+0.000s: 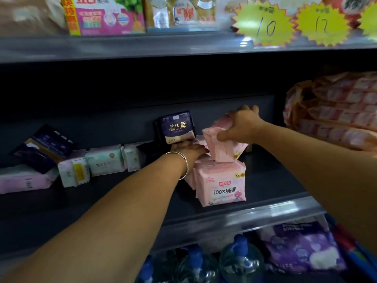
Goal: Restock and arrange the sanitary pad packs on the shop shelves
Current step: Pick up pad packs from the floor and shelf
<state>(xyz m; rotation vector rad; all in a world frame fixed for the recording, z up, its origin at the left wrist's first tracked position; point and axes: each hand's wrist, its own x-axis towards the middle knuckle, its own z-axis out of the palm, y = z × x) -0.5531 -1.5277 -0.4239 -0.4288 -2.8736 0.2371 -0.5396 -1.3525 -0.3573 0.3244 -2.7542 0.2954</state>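
Note:
On the dark middle shelf (126,197) stands a pink pad pack (221,183) facing front, with more pink packs behind it. My right hand (241,126) grips another pink pack (219,144) from above, tilted and resting on top of the standing one. My left hand (188,151), a silver bangle on its wrist, lies flat with straight fingers on the pink packs behind, just under a dark navy pack (176,127) that stands upright at the back.
Left on the shelf lie mint and white packs (106,161), a pale pink pack (24,181) and a tilted dark box (43,148). A bagged bundle of pink packs (336,111) fills the right. Water bottles (240,260) and purple packs (302,246) sit below; yellow price tags (265,27) hang above.

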